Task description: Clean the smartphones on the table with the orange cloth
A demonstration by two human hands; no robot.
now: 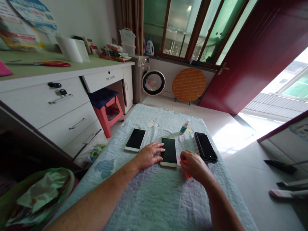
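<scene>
A smartphone (pixel 169 152) with a dark screen and pale gold frame lies face up on the cloth-covered table. My left hand (pixel 150 155) rests at its left edge, fingers spread, the tips touching the phone's side and screen edge. Just right of the phone, my right hand (pixel 195 163) is closed around something orange (pixel 188 175); only bits of it show, so its kind is unclear. Left of my left hand lies a second phone (pixel 135 140) with a white frame. A stack of dark phones (pixel 205 147) sits to the right. Behind stands a small spray bottle (pixel 184 127).
The light blue quilted cloth (pixel 154 199) covers the table. At left are a bin (pixel 69 179) with rubbish, a white desk with drawers (pixel 69 128) and a pink stool (pixel 109 114). A round wooden tabletop (pixel 189 84) leans by the wall; a red door (pixel 240 61) stands right.
</scene>
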